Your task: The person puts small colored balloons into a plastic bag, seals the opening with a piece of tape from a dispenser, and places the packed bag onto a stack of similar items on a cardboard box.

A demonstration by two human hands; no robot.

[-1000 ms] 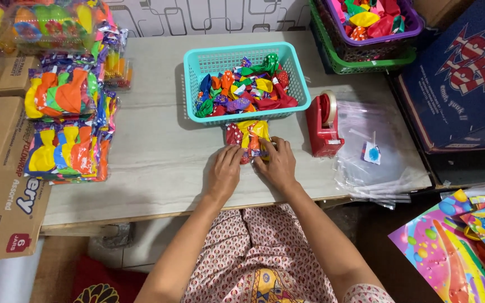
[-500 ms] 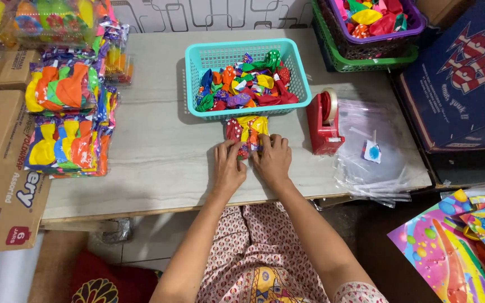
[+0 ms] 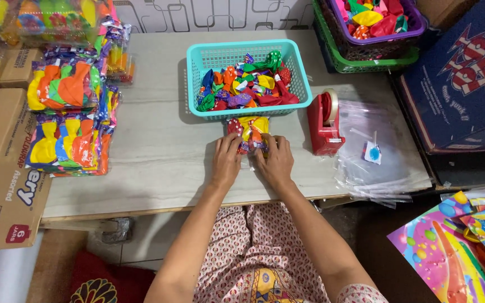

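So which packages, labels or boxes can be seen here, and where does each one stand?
Small clear packet of balloons: table centre, under left hand and right hand; red, yellow.
Stacked balloon packets: table's left; clear, orange, yellow, green.
Cardboard box: far left; brown, printed, red sticker.
Clear bags: table's right, small white-blue label.
Dark blue box: far right, red-white print.

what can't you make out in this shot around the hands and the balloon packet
1. Head view: the near end of the small balloon packet lies under the left hand and right hand, so how its opening stands is hidden.
2. Head view: the balloons deep in the teal basket are covered by those on top.
3. Head view: the purple basket is cut off by the top edge.
4. Head view: the small blue item on the clear bags is too small to identify.
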